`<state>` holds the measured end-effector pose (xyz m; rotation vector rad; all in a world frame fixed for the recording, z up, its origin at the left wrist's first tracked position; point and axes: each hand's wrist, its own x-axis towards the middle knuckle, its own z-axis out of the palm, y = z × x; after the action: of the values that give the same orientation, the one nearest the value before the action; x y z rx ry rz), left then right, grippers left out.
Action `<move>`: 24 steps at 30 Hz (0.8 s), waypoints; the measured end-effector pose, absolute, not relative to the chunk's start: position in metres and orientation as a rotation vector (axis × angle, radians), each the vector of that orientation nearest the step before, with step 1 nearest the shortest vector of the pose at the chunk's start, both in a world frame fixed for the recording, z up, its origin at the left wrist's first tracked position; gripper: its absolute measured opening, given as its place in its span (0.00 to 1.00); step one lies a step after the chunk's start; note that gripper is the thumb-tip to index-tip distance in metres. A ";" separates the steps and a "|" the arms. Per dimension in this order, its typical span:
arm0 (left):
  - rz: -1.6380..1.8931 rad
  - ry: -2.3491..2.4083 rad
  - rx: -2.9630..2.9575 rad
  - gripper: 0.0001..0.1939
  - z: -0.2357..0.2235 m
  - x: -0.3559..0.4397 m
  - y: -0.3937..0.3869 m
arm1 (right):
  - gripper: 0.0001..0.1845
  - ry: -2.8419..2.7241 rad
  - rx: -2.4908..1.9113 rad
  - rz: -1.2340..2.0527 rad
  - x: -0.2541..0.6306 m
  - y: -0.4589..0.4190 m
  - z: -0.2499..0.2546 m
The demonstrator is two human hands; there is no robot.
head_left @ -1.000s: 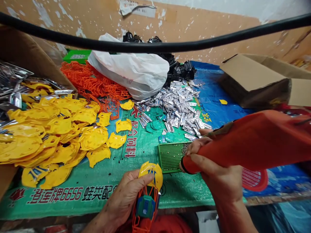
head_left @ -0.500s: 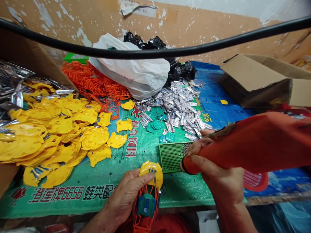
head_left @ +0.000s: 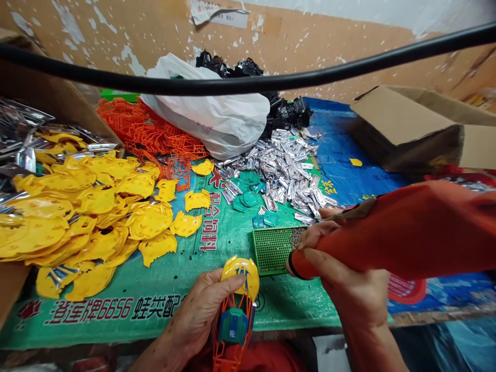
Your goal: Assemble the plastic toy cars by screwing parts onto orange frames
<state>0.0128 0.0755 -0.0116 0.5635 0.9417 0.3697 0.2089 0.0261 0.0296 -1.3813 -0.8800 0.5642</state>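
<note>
My left hand [head_left: 197, 307] is closed on a toy car body with an orange plastic cage [head_left: 227, 356], a green centre piece [head_left: 233, 326] and a yellow shell [head_left: 241, 274]. The thumb presses on the yellow shell, over its blue print. On the right, my right hand [head_left: 354, 289] wraps round the narrow end of a red tapered thing [head_left: 403, 235] with a cloth-like surface and a dark ring at its tip. What this thing is, I cannot tell. Its tip is over the right side of a green perforated tray [head_left: 271, 258], where small screws [head_left: 296, 236] lie.
Yellow shells [head_left: 96, 201] are heaped at left, before orange cages [head_left: 155, 132]. Beyond the tray lie silvery parts [head_left: 287, 165] and green pieces [head_left: 248, 191]. A white bag [head_left: 217, 119] and black parts [head_left: 290, 111] stand behind. A carton [head_left: 406, 119] is at right; a black cable [head_left: 240, 85] crosses above.
</note>
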 end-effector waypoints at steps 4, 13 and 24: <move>0.351 0.944 0.573 0.12 -0.012 0.013 0.075 | 0.12 -0.875 -1.381 0.570 0.208 0.026 0.028; 0.345 0.948 0.558 0.13 -0.011 0.013 0.076 | 0.13 -0.853 -1.400 0.571 0.209 0.026 0.028; 0.362 0.963 0.594 0.14 -0.014 0.013 0.076 | 0.17 -0.880 -1.422 0.533 0.205 0.027 0.032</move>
<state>0.0132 0.0762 -0.0142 0.5940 0.9626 0.3618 0.2051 0.0274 0.0316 -1.4216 -0.8801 0.5334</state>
